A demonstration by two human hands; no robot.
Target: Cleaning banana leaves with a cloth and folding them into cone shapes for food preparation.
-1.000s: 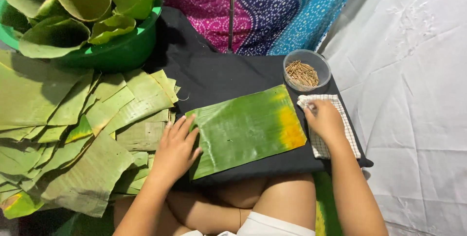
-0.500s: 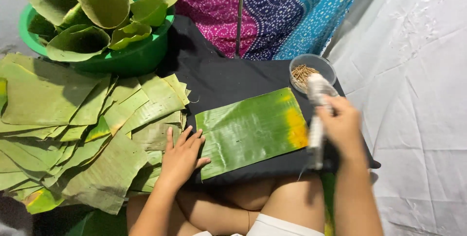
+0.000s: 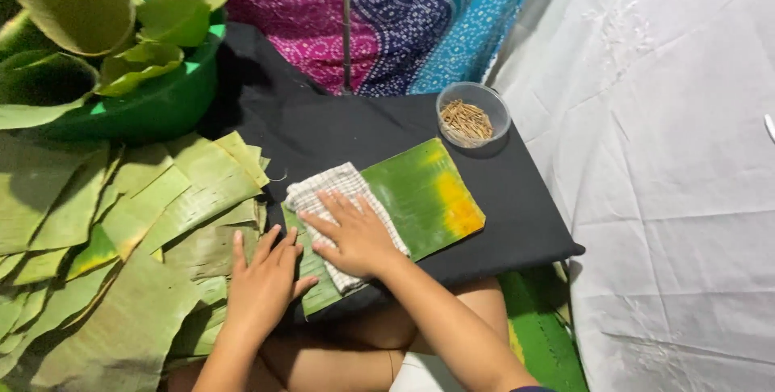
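A rectangular green banana leaf piece (image 3: 420, 198) with a yellow patch lies on a black board (image 3: 525, 214) over my lap. A checked white cloth (image 3: 331, 186) is spread on the leaf's left half. My right hand (image 3: 351, 234) lies flat on the cloth, fingers spread, pressing it down. My left hand (image 3: 262, 279) rests flat at the leaf's left edge, fingers apart, partly on the stack of cut leaves beside it.
A pile of cut banana leaf pieces (image 3: 121, 230) lies at the left. Behind it stands a green tub (image 3: 161, 105) filled with folded leaf cups. A small clear bowl of thin sticks (image 3: 472, 113) sits at the board's far corner. White cloth (image 3: 678, 182) covers the right side.
My right hand picked up the checked cloth from the board's right end, carried it left over the leaf and laid it flat on the left half. The left hand stayed by the leaf's edge.
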